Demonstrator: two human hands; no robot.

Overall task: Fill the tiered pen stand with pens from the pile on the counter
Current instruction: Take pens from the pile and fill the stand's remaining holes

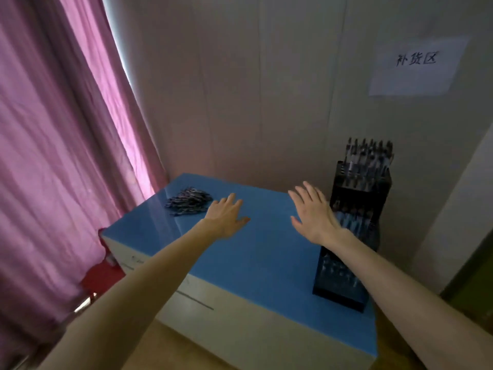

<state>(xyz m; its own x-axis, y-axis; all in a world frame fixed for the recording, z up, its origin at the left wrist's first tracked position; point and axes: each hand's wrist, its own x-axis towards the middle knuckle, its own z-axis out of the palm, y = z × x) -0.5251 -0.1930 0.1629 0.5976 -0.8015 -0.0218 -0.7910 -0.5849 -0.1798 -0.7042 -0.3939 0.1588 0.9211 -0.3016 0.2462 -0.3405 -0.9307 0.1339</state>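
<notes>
A pile of dark pens (189, 201) lies at the far left of the blue counter top (261, 252). The black tiered pen stand (352, 236) rises along the counter's right side, with pens standing in its top tier and more in the lower tiers. My left hand (226, 216) hovers flat, fingers straight, just right of the pile and holds nothing. My right hand (313, 212) is spread with straight fingers in front of the stand's middle tiers, hiding part of them, and it is empty too.
A pink curtain (66, 156) hangs at the left, close to the counter's far corner. A pale wall behind carries a paper sign (416, 66). The counter's white front (240, 324) faces me, above a wooden floor.
</notes>
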